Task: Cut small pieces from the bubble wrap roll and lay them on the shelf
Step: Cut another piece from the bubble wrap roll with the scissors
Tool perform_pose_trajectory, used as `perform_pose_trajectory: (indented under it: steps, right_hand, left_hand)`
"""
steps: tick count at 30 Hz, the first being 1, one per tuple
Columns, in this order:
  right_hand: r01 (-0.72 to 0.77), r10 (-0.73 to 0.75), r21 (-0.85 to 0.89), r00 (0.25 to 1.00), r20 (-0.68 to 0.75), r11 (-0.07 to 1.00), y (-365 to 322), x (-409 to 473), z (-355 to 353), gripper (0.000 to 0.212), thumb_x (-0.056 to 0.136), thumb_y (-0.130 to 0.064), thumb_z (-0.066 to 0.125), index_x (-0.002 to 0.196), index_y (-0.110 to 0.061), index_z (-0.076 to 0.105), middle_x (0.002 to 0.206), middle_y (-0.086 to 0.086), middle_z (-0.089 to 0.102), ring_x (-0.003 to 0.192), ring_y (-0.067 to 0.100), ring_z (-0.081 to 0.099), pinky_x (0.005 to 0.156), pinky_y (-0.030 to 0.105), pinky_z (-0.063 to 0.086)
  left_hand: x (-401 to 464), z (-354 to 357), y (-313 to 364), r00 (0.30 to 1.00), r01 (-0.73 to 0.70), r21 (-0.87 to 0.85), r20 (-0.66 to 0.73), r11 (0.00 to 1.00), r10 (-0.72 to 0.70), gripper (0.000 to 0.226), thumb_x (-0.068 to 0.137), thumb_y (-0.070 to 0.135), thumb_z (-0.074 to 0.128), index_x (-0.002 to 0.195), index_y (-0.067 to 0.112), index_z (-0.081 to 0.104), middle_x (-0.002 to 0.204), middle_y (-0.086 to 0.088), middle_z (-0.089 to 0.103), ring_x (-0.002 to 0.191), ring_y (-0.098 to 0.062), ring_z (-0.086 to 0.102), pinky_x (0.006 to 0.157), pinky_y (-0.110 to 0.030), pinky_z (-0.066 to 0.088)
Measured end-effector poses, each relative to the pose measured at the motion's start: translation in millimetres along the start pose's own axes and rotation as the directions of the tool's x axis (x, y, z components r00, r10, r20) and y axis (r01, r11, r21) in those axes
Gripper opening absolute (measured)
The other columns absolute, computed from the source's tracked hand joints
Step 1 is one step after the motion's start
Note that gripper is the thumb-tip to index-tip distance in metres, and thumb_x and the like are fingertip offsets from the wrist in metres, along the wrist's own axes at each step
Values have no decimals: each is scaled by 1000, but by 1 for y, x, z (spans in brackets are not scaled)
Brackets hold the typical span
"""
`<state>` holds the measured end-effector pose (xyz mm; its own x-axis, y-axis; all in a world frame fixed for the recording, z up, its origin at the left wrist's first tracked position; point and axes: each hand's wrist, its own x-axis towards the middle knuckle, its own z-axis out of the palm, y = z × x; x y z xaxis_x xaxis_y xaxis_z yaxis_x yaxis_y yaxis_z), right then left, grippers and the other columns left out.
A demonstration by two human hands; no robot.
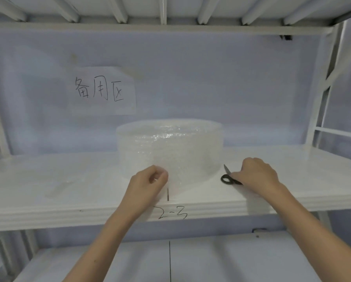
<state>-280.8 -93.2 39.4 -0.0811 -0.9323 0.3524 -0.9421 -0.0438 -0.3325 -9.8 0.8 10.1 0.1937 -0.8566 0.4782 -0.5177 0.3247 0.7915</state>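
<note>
1. Bubble wrap roll [170, 147]: stands on end at mid-shelf [68, 180], its loose end hanging toward the front edge.
2. Left hand [150, 180]: in front of the roll; fingers pinching the loose sheet [178, 180].
3. Right hand [254, 171]: right of the roll; closed over black scissors [228, 177] lying on the shelf.
4. Paper sign [103, 91]: behind the roll, on the wall.

Clear plastic bubble wrap roll [170, 147]; glossy white shelf [68, 180].

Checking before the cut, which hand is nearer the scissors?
Right. The right hand rests on the scissors; the left hand is across the roll, pinching its loose end.
</note>
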Motion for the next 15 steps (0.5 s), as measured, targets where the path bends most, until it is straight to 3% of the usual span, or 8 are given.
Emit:
perform_pose_trajectory:
  steps: [2, 6, 10, 15]
  right_hand:
    - [12, -12, 5, 1000, 6, 1000, -3, -1, 0, 46, 81, -48, 59, 61, -10, 46, 69, 4, 54, 54, 21, 47, 51, 26, 33]
    - [35, -28, -40, 987, 159, 999, -9, -3, -2, 36, 77, -41, 66, 68, -13, 45, 70, 1, 53, 59, 19, 49, 52, 27, 33]
    - [45, -20, -101, 973, 232, 994, -12, -1, -13, 33, 80, -33, 67, 70, -15, 42, 75, 0, 50, 77, 25, 55, 52, 26, 33]
    - [2, -3, 4, 970, 241, 1000, 1, -2, -26, 33, 79, -31, 69, 72, -9, 46, 69, 4, 51, 58, 19, 50, 48, 26, 34]
  left_hand:
    - [-2, -4, 0, 1000, 11, 12, -5, 1000, -11, 13, 90, 24, 61, 82, 24, 72, 85, 12, 74, 80, -8, 66, 71, -21, 46]
    - [-4, -5, -2, 1000, 23, 48, 16, 999, -23, 10, 89, 26, 64, 85, 26, 74, 84, 9, 75, 74, -5, 64, 68, -20, 44]
    - [-6, -4, -4, 999, 19, 34, 43, 999, -21, 12, 87, 20, 68, 87, 30, 75, 71, 19, 68, 69, -4, 59, 67, -22, 44]
    - [-11, 0, 4, 996, 1, -61, 94, 998, 5, 14, 89, 17, 67, 89, 27, 76, 78, 11, 73, 72, -9, 58, 71, -26, 44]
